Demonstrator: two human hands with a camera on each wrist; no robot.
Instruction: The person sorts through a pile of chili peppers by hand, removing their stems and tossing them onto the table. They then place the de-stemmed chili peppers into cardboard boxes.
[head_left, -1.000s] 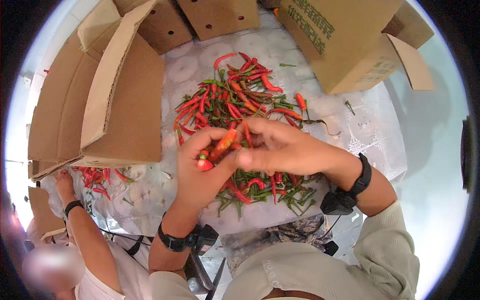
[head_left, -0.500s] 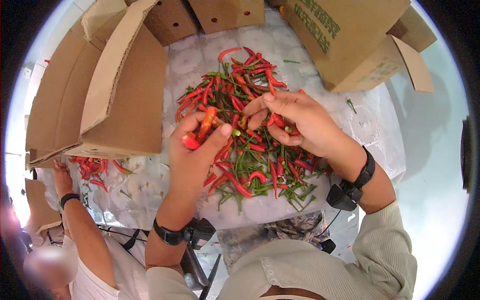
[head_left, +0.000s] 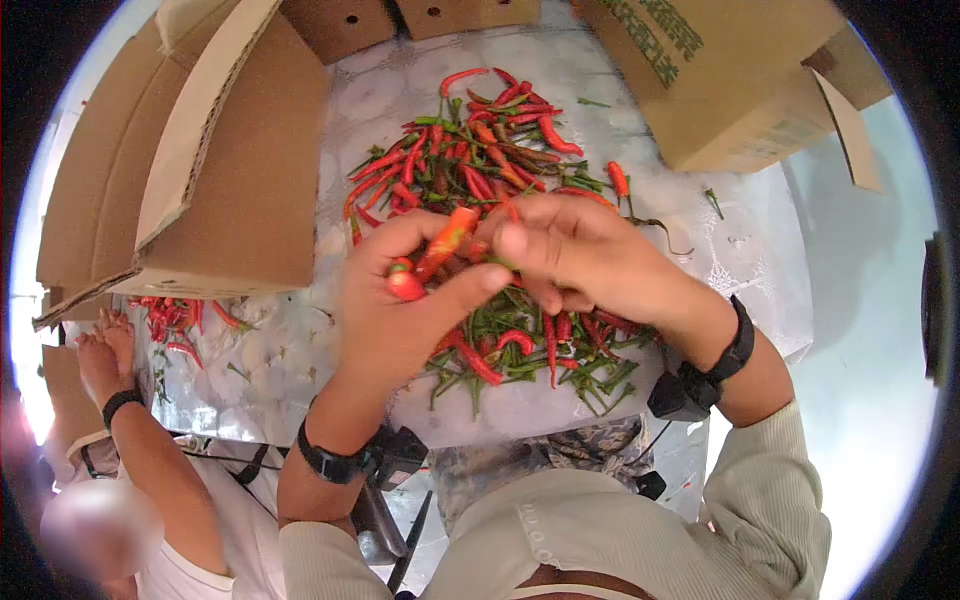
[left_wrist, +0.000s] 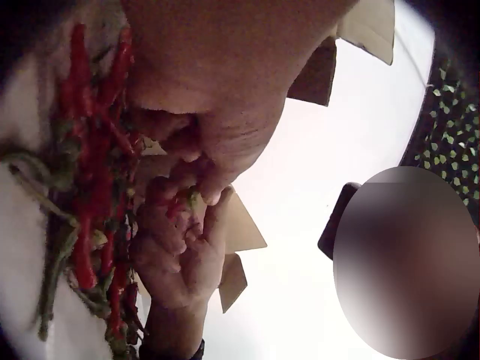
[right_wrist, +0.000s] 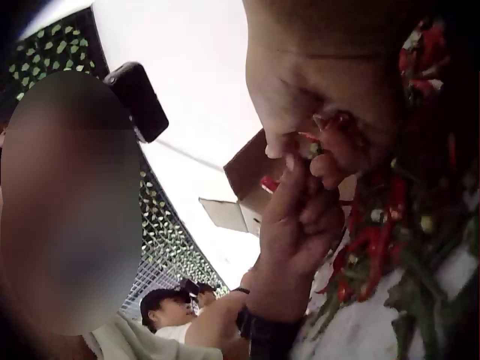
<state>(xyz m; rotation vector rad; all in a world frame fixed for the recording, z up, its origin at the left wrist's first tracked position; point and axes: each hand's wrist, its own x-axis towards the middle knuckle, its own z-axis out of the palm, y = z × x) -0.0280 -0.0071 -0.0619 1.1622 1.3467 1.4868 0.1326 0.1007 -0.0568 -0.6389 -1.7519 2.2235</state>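
Above a pile of red chillies and green stems (head_left: pixel 515 342), both hands meet at their fingertips. In the head view the left hand (head_left: pixel 395 310) curls round several red chillies (head_left: pixel 447 243), whose cut-looking ends stick out between thumb and fingers. The right hand (head_left: pixel 600 255) has its fingers curled, with a red chilli (head_left: pixel 510 208) at its fingertips and its thumb close to the left thumb. Red chillies (right_wrist: pixel 341 122) also show inside the right hand (right_wrist: pixel 322 82) in the right wrist view. A green stem (right_wrist: pixel 315 149) lies between the two hands' fingertips there.
An open cardboard box (head_left: pixel 230 190) stands at the left, another box (head_left: pixel 700 90) at the back right, more boxes (head_left: pixel 465 14) at the back. At the far left, another person's hands (head_left: pixel 105 352) are beside a smaller chilli pile (head_left: pixel 172 322). A loose stem (head_left: pixel 713 203) lies at the right.
Half a second ago the hands were apart, the right one raised; it has come down and left to meet the left hand. The other person's two hands now show together.
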